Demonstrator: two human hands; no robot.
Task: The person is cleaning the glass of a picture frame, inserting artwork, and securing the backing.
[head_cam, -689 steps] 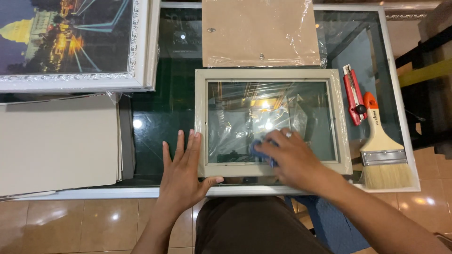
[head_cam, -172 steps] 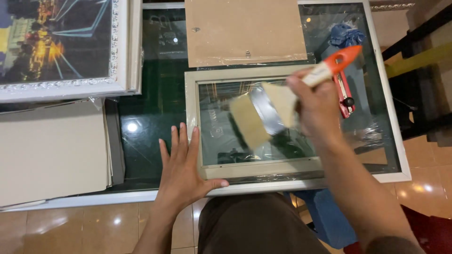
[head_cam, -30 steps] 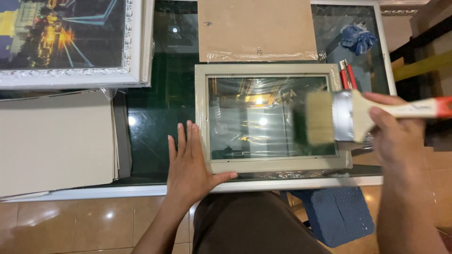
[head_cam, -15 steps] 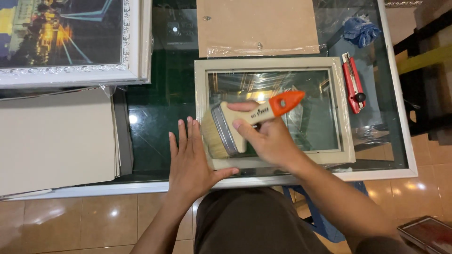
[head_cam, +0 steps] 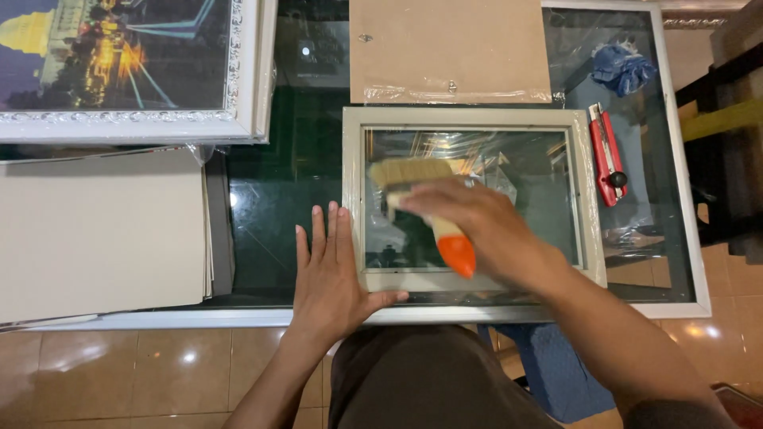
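Fingers of our right hand [head_cam: 477, 226] are wrapped around the brush [head_cam: 425, 202], its orange handle end poking out toward us and the bristles lying on the glass near the frame's upper left. Half a second ago the bristles sat lower and further left, by our other hand; a second ago the brush was out past the right edge. So we are sweeping back and forth across the glass. Our left hand [head_cam: 330, 274] holds nothing and lies flat, fingers spread, pinning the frame [head_cam: 588, 199] at its lower left corner. Cutter [head_cam: 608, 155] and blue cloth [head_cam: 624, 67] lie untouched to the right.
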